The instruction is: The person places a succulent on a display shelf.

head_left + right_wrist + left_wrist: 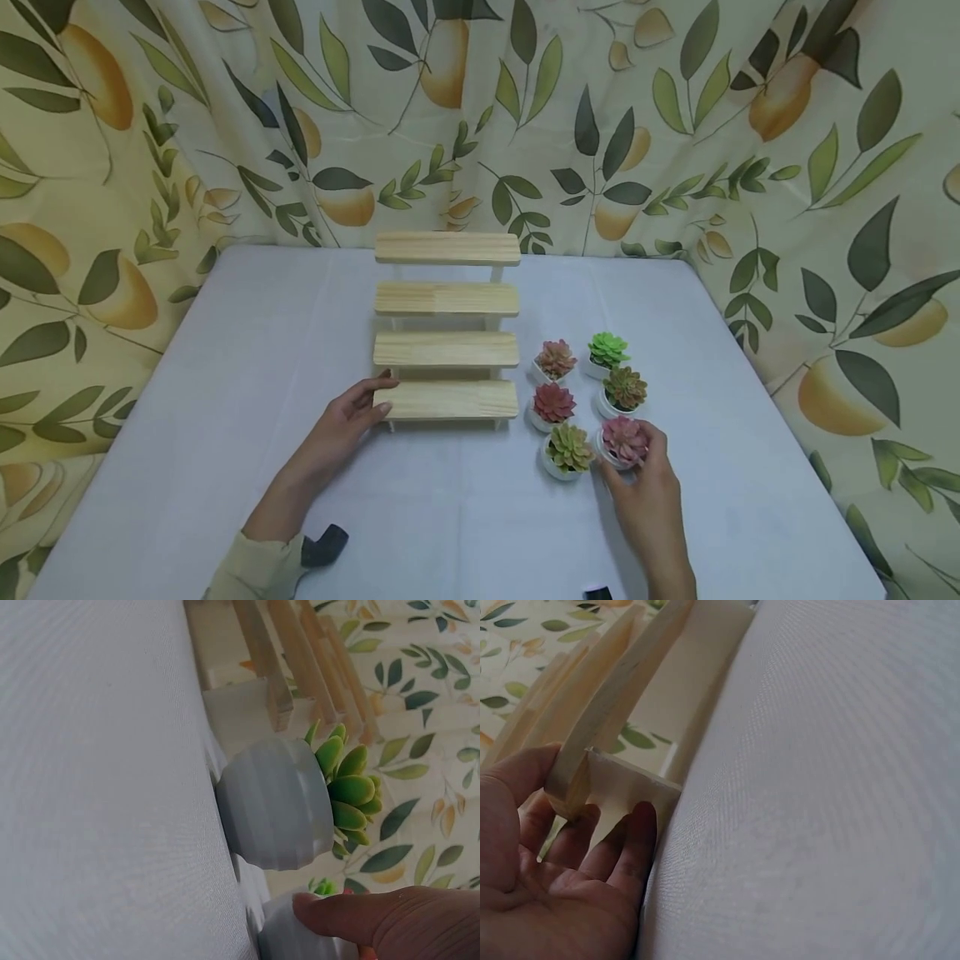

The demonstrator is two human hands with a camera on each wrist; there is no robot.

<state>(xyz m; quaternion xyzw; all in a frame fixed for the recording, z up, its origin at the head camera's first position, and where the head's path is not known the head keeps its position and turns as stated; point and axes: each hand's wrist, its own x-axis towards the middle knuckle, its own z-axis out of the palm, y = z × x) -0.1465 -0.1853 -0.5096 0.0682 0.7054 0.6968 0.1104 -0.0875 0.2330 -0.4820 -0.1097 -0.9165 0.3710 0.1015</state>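
At shelf (457, 401), left edge: left fingers (367, 388) clamped | right fingers (657, 448) gripping pink succulent (623, 438), apart from shelf

A cream curtain (667, 200) printed with yellow-orange fruit and dark and light green leaves spans the top of the head view and runs down both sides, with soft folds at upper left. Below it, a white cloth (270, 342) covers the worktop (750, 500), whose far edge crosses the frame above the middle; faint creases mark the cloth. In the left wrist view, the curtain shows at upper left and the cloth at right; in the right wrist view, these sides are reversed.
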